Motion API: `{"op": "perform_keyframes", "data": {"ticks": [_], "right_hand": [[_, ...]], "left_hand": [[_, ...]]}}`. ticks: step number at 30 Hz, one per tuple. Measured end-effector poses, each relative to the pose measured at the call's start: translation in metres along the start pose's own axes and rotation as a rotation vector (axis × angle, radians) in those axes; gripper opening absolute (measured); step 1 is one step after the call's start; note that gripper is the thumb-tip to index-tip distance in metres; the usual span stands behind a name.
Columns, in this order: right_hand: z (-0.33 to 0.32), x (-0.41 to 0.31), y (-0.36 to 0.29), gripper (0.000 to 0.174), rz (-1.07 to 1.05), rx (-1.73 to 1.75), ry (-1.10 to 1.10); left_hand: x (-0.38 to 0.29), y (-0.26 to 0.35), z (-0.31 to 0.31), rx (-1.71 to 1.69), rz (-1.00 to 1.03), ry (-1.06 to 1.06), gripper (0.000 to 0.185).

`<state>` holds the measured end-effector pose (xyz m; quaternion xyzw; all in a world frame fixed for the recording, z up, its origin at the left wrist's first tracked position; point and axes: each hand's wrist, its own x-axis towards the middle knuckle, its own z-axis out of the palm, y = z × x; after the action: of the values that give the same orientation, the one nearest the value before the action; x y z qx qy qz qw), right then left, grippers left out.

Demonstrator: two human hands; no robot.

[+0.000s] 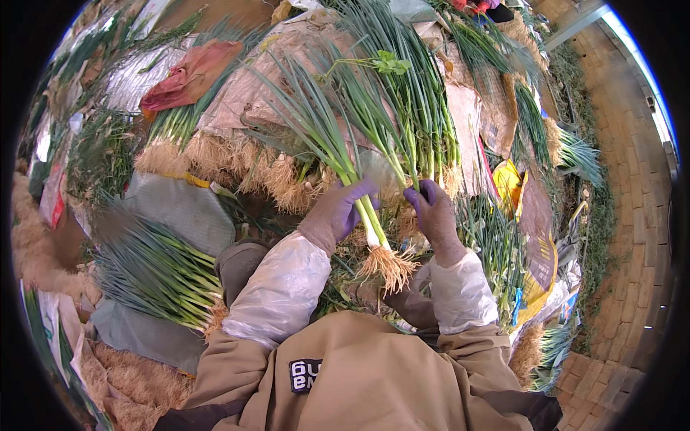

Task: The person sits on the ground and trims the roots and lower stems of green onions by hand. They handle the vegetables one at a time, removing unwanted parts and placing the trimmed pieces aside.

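Observation:
In the head view, my left hand (347, 207), in a purple glove, is closed around the pale stems of a few green onions (372, 223). Their tan roots hang down toward my lap, and the long leaves slant away to the upper left. My right hand (431, 202), gloved the same way, pinches the lower part of a thin green stalk (413, 175) between thumb and fingers. Just beyond it lies a large heap of green onions (426, 118), leaves pointing away from me. A leafy green sprig (392, 63) rests over the leaves.
A bundle of green onions (167, 258) lies on a grey sheet (178, 202) at my left. Rooted onions sit under a pinkish woven sack (291, 81), with a red bag (188, 75) farther left. At right are a brown and yellow sack (533, 253) and brick paving (630, 215).

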<state>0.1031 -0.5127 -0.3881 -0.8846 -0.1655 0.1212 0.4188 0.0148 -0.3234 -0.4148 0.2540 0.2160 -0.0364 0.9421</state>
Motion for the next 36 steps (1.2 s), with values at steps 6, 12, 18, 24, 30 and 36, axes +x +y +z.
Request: {"op": "perform_keyframes", "data": {"ticks": [6, 12, 18, 24, 30, 36], "right_hand": [[0.028, -0.021, -0.02, 0.017, -0.221, -0.77, -0.1], [0.008, -0.007, 0.031, 0.034, -0.004, -0.279, -0.144], [0.044, 0.008, 0.025, 0.038, 0.21, 0.327, -0.231], [0.064, 0.023, 0.013, 0.037, 0.172, -0.075, -0.28], [0.037, -0.001, -0.003, 0.036, 0.312, 0.536, -0.334], [0.033, -0.039, -0.024, 0.038, 0.315, 0.306, -0.391]], "left_hand": [[0.005, -0.002, 0.014, -0.033, -0.055, -0.127, 0.03], [0.004, 0.007, -0.02, 0.285, 0.15, 0.109, 0.025], [-0.005, 0.008, -0.027, 0.061, 0.048, 0.159, 0.024], [-0.005, 0.016, -0.03, -0.016, -0.039, 0.193, 0.028], [0.001, 0.006, -0.024, 0.032, -0.047, 0.128, 0.039], [0.004, -0.001, -0.02, 0.195, -0.105, -0.018, 0.024]]}}
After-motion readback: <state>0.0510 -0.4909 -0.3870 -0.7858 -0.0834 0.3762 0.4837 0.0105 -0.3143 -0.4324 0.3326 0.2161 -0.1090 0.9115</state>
